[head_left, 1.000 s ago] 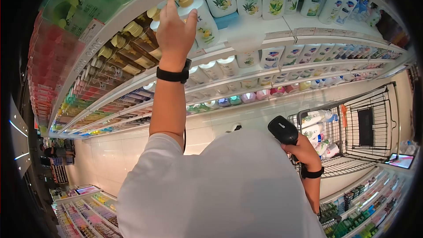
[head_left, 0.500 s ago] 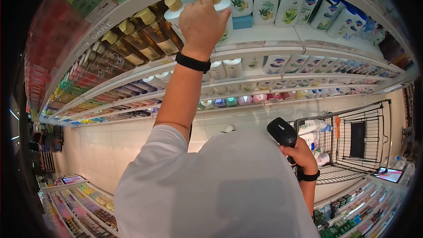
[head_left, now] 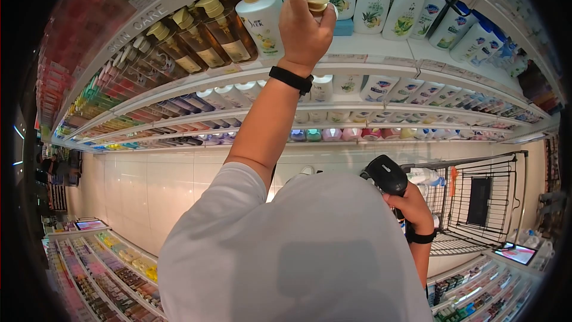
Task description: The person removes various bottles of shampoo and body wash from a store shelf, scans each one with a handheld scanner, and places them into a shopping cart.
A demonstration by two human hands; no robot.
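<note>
Up at the top shelf, my left hand [head_left: 305,34] is closed around the upper part of a white bottle with a gold pump cap [head_left: 318,0]; the hand hides most of its body. Another white pump bottle [head_left: 260,21] with a gold cap stands just left of this hand. White bottles with green plant pictures [head_left: 373,6] are to its right, near a small blue box [head_left: 343,27]. Low on the right, my right hand [head_left: 416,207] grips a black handheld scanner [head_left: 387,175] beside my body.
Amber pump bottles [head_left: 229,36] line the top shelf on the left. Lower shelves [head_left: 357,106] hold more bottles. A wire shopping cart [head_left: 482,203] with some white bottles in it stands on the right. Behind me are further stocked shelves [head_left: 101,274] and small screens.
My left hand has shifted right, and its fingers have closed around the bottle below the cap. More of the neighbouring white pump bottle shows. The scanner has moved slightly right in the view.
</note>
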